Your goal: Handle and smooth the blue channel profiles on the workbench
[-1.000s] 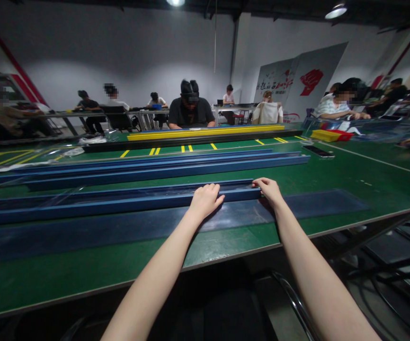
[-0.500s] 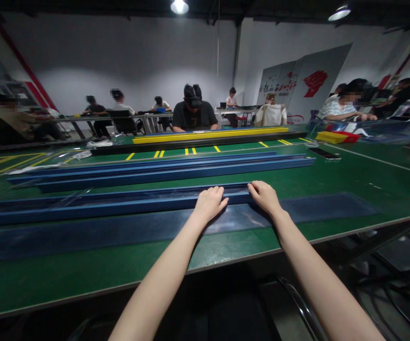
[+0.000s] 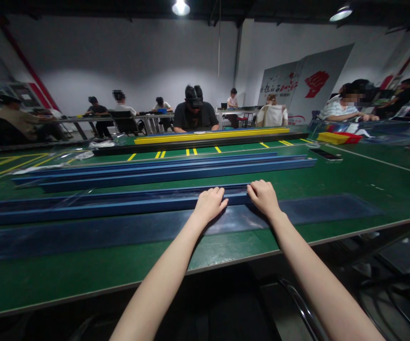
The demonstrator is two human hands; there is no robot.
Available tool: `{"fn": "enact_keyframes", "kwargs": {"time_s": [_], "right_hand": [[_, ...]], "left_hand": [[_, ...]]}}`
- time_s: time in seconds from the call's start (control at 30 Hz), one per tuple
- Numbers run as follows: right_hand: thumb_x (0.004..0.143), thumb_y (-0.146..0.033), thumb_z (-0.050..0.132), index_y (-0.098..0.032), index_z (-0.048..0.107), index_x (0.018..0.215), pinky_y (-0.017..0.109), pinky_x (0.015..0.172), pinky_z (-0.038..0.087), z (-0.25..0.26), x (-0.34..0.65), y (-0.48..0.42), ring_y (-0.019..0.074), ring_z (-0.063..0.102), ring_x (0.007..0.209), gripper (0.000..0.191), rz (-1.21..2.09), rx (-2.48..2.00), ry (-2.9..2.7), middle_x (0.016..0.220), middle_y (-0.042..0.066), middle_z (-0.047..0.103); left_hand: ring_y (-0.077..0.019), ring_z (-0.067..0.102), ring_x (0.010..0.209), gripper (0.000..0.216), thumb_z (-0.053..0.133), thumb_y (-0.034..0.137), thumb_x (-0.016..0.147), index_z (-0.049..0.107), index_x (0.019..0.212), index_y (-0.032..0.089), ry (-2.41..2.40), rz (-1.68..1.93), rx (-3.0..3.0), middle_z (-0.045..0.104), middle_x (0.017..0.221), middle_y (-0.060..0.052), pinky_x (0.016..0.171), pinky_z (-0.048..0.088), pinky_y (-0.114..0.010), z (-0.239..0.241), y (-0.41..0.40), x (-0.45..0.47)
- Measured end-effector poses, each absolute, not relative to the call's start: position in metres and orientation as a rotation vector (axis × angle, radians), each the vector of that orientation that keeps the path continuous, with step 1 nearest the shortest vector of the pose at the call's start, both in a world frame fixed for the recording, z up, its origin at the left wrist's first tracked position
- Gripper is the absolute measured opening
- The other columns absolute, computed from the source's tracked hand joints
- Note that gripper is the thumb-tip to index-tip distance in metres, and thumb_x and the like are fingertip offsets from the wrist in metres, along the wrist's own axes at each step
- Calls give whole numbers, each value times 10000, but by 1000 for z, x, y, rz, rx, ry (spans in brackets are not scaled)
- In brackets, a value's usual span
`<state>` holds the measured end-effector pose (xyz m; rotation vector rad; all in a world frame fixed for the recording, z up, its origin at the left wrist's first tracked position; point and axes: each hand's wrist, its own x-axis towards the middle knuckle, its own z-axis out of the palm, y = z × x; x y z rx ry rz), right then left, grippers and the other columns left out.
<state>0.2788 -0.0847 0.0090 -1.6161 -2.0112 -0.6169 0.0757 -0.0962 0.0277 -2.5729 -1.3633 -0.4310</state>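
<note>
A long blue channel strip (image 3: pixel 102 204) lies across the green table (image 3: pixel 350 175) in front of me, running off to the left. My left hand (image 3: pixel 210 203) is curled over its near edge, fingers hooked on top. At the strip's right end, my right hand (image 3: pixel 263 197) grips it with fingers bent around the end. Under the strip lies a long sheet of clear film (image 3: pixel 315 208) that looks dark on the table.
Several more blue strips (image 3: pixel 176 168) lie farther back, then a yellow and black strip (image 3: pixel 208 136). A phone (image 3: pixel 325 154) and red and yellow items (image 3: pixel 338 137) sit at the right. A person faces me across the table; others sit behind.
My right hand has slid left along the strip to its end, closer to my left hand. The strip has shifted a little to the left.
</note>
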Motion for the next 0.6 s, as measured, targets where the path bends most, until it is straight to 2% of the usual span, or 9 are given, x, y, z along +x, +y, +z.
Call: {"fn": "enact_keyframes", "kwargs": {"time_s": [0.23,0.4,0.6], "right_hand": [[902,-313,288,-176,536,758,241,681,303,9,252,-92,147,492,722,318,-522,-1338,-2244,719,45,580],[885,-370,342,-170,551,837,247,685,316,5,241,-91,158,520,757,293,-504,-1291,-2370,790,58,611],[894,-401,302,-171,564,824,242,635,302,11,234,-88,147,547,744,355,-501,-1334,-2452,786,61,628]], "left_hand": [[-206,568,902,209,438,325,847,509,950,159,-1417,-348,-2555,616,935,-75,747,444,-297,31,-99,72],[-209,571,915,183,474,302,825,535,936,170,-1454,-292,-2555,611,966,-73,772,446,-307,33,-99,66],[-208,578,923,150,495,248,804,558,923,183,-1515,-217,-2567,617,964,-66,768,452,-303,39,-99,55]]}}
